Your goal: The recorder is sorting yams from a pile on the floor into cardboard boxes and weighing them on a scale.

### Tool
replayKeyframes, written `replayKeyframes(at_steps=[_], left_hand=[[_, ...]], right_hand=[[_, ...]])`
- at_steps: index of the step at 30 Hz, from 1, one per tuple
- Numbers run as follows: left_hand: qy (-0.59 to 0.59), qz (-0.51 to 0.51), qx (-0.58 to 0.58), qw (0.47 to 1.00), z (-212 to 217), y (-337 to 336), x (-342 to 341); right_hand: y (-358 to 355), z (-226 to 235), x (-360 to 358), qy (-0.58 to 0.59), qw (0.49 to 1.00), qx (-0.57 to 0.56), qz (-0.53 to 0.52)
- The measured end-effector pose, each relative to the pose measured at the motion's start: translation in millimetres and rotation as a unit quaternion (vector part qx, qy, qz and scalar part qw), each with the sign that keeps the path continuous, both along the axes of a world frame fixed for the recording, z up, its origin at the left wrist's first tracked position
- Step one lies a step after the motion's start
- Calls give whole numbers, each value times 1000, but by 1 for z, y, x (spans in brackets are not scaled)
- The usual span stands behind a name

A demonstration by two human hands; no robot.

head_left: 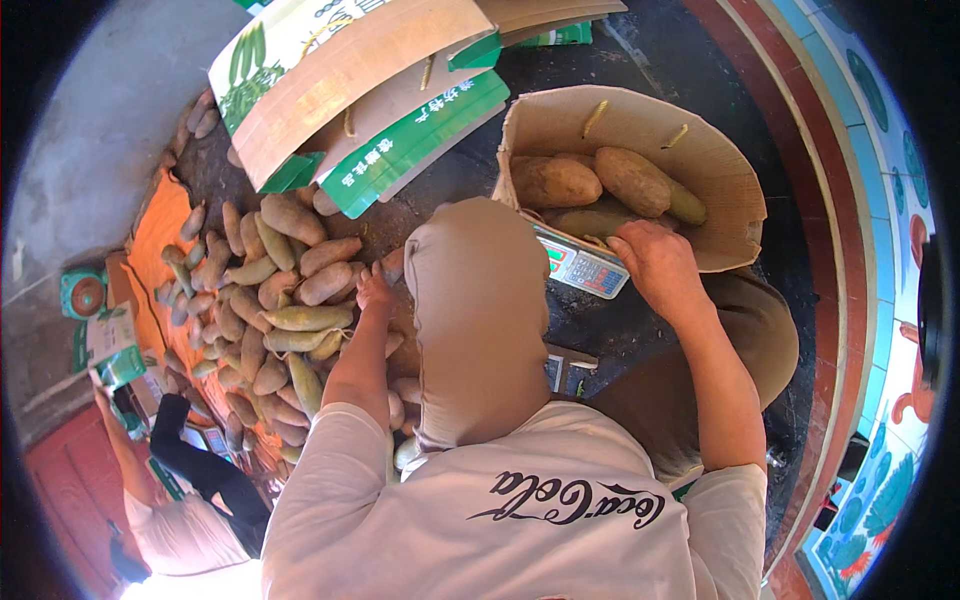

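Note:
My left hand reaches into a heap of long root vegetables, which look like soil-covered green radishes. Its fingers are apart and touch a brown radish beside my raised knee. My right hand is closed over the near edge of an open cardboard carton, fingers bent inward. Several large radishes lie inside, brown with greenish patches. Under the carton's near side shows a digital scale with a keypad and a lit green display; the carton hides the rest of it.
Printed green-and-white cartons stand at the far left, beyond my knee. The heap spreads over an orange sheet. Another person at the lower left holds a green-and-white carton. A red-brown ledge curves along the right.

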State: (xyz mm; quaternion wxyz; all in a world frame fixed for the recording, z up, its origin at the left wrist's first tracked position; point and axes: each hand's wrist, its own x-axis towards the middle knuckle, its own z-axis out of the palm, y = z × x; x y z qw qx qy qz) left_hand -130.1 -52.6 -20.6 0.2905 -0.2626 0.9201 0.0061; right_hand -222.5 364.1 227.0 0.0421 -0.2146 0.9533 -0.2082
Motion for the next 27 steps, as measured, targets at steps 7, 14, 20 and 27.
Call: replayKeyframes(at_steps=[7, 14, 20, 27], left_hand=[[-43, -39, -42, 997, -92, -12, 22], [76, 146, 134, 977, -140, -39, 37], [144, 246, 297, 911, -72, -11, 30], [231, 351, 456, 785, 41, -28, 29]], right_hand=[[1, 5, -2, -34, 999, 24, 1], [-5, 6, -2, -47, 998, 22, 21], [6, 5, 0, -15, 999, 28, 14], [1, 11, 3, -16, 999, 24, 22]])
